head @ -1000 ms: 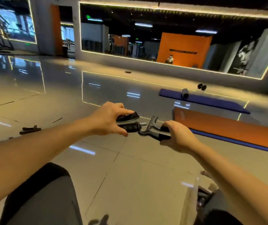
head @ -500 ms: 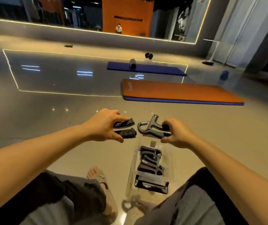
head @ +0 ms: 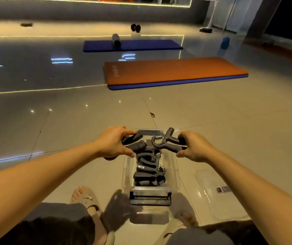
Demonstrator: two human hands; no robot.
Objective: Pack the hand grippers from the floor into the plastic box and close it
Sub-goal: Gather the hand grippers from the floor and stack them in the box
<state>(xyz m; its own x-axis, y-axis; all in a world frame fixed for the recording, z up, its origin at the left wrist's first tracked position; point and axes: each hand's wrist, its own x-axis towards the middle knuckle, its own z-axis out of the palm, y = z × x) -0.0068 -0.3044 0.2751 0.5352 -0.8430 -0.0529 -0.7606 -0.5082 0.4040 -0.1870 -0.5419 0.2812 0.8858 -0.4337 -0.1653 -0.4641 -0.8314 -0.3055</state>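
A clear plastic box (head: 176, 174) stands open on the floor between my knees, with several dark hand grippers (head: 148, 171) piled inside. My left hand (head: 111, 144) grips one black hand gripper (head: 134, 141) by its two handles, above the box's far left corner. My right hand (head: 194, 147) holds another grey hand gripper (head: 166, 139) by its handles, spring end pointing left, above the far right of the box. The two held grippers nearly meet over the box. The clear lid (head: 217, 193) lies flat on the floor to the right of the box.
An orange mat (head: 173, 71) on a blue one lies ahead on the tiled floor. Farther back a blue mat (head: 132, 45) carries a dark roller (head: 116, 40), with a dumbbell (head: 135, 27) behind. My sandalled foot (head: 86, 198) rests left of the box.
My view has dropped from the room to the floor. Both hands, each still holding its gripper, have come down over the far end of the open box.
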